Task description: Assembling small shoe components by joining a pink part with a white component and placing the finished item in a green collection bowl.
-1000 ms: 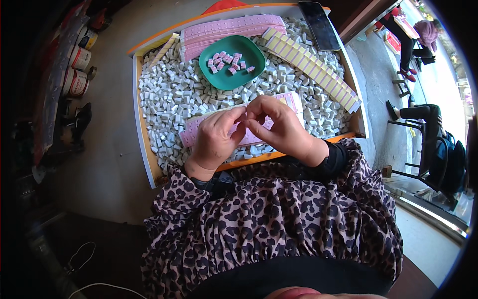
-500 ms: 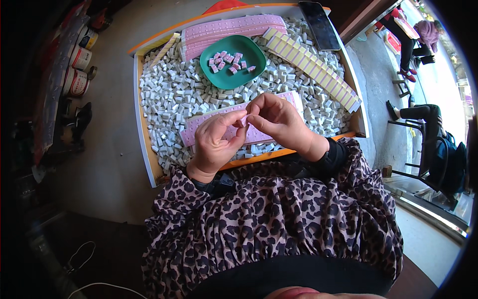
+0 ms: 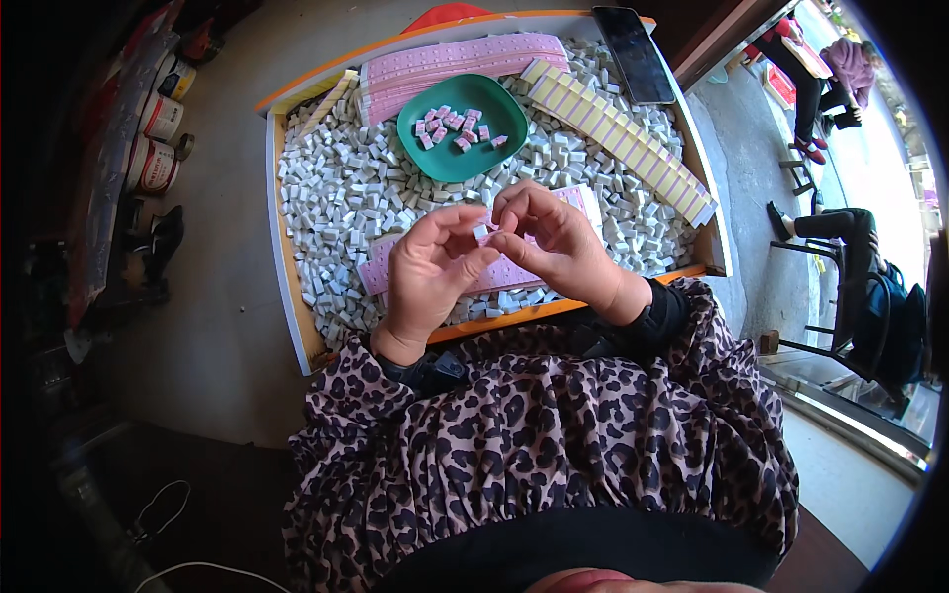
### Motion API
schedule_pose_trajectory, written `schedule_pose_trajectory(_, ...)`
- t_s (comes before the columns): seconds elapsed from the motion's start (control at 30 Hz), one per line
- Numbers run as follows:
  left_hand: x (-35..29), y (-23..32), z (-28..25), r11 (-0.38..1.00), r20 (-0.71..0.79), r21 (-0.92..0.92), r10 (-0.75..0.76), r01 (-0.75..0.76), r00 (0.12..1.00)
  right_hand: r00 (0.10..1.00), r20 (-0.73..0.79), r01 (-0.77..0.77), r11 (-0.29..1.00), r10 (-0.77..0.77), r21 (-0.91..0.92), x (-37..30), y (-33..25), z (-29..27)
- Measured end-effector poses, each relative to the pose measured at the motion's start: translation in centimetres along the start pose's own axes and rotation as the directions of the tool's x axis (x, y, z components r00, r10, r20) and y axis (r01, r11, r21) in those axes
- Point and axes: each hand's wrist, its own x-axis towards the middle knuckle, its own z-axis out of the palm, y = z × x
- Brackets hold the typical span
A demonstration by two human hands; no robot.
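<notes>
A small white block (image 3: 481,233) with a pink sticker on it sits at my right hand's fingertips. My right hand (image 3: 565,252) pinches it between thumb and bent fingers. Around the block's other side, the thumb and forefinger of my left hand (image 3: 425,272) stand apart; whether a rear finger touches it is hidden. Under both hands lies a pink sticker sheet (image 3: 376,269), printed in rows, on a bed of loose white blocks (image 3: 346,212). Beyond them, a green plate (image 3: 457,170) holds several blocks with pink stickers (image 3: 455,121).
An orange-edged tray (image 3: 282,267) contains the white blocks. More pink sheets (image 3: 465,59) lie at its far side, and yellow strips (image 3: 623,138) at the right. A phone (image 3: 633,54) rests on the far right corner. Cans (image 3: 153,163) stand left; people (image 3: 845,74) sit right.
My left thumb and forefinger have parted from their pinch, exposing the block's white face. My right hand keeps its grip, almost in the same place.
</notes>
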Motion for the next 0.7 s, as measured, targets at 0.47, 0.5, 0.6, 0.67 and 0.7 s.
schedule_pose_trajectory(0.47, -0.1, -0.3, -0.6, 0.998, 0.101, 0.002, -0.069, 0.069, 0.993, 0.994, -0.042, 0.083, 0.95, -0.1, -0.301, 0.3, -0.2, -0.1)
schedule_pose_trajectory(0.5, 0.0, -0.1, -0.5, 0.996, 0.123, 0.018, -0.088, 0.087, 0.988, 0.994, -0.043, 0.082, 0.949, -0.1, -0.303, 0.2, -0.1, -0.1)
schedule_pose_trajectory(0.6, 0.2, -0.1, -0.4, 0.996, 0.179, -0.019, -0.082, 0.087, 0.98, 0.994, -0.052, 0.076, 0.95, -0.096, -0.303, 0.2, -0.2, 0.0)
schedule_pose_trajectory(0.67, 0.3, -0.1, -0.4, 0.995, 0.206, -0.036, -0.079, 0.088, 0.975, 0.994, -0.065, 0.064, 0.952, -0.087, -0.3, 0.2, -0.2, 0.1)
schedule_pose_trajectory(0.7, 0.4, -0.1, -0.2, 0.992, 0.223, -0.046, -0.107, 0.12, 0.969, 0.994, -0.063, 0.065, 0.952, -0.088, -0.298, 0.2, -0.1, 0.1)
